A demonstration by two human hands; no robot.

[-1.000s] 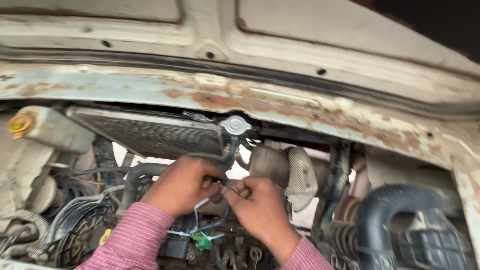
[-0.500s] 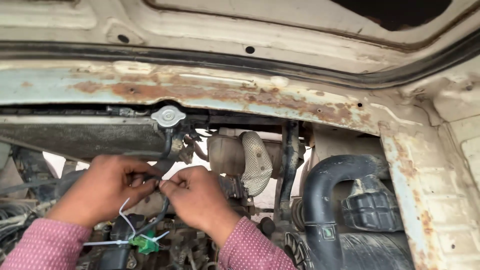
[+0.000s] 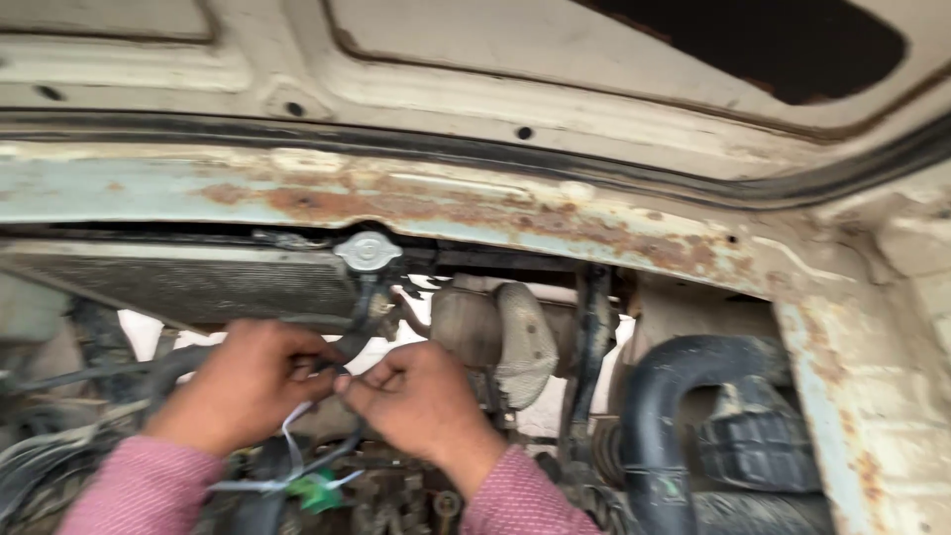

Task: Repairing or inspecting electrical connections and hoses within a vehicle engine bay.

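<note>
We are leaning over an open engine bay, and both of our hands are meeting at lower centre of the frame. Our left hand (image 3: pixel 248 381) is curling its fingertips around a thin dark wire (image 3: pixel 342 362), and our right hand (image 3: pixel 421 401) is pinching the same wire from the other side — both hands are closed on it, thumbs and forefingers nearly touching. The wire is sitting just below the round silver metal radiator cap (image 3: pixel 368 251), beside the black rubber hose (image 3: pixel 362 317) that is running down from that cap. Under our left hand a white plastic strip (image 3: pixel 289 451) is dangling, and a small green plastic connector (image 3: pixel 319 491) is hanging near the bottom edge, between our pink sleeves.

At right of the frame a thick black ribbed intake hose (image 3: pixel 684 396) is curving downward, and across the upper part the rusted pale-blue steel crossbeam (image 3: pixel 475 203) is spanning the bay.

We are judging the risks from how things are lying: the wire is thin and we are gripping it close together, so a sharp pull could snap it or tear it loose from whatever it joins — that end is hidden. The frame is blurred, so the exact pinch point is unclear.
</note>
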